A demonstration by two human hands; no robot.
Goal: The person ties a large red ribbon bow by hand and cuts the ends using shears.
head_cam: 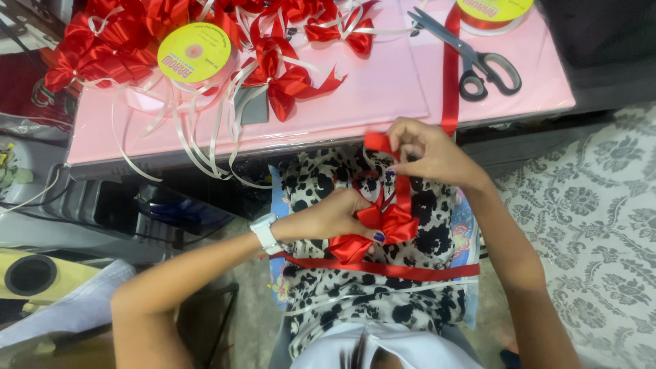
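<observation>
We hold a half-made red ribbon bow (372, 229) over our lap, below the edge of the pink tabletop (383, 89). Our left hand (342, 215) is closed in a pinch on the bow's gathered middle; our right hand (427, 154) is closed on the red ribbon tail (403, 191) that rises from it. We judge the satin to be very light, soft and slippery, so the loops would likely spring loose if the pinch eased. The waist of the bow looks like the best place to grip, not the loops. Scissors (478, 61), a ribbon spool (195, 53) and finished bows (287, 78) lie on the tabletop.
</observation>
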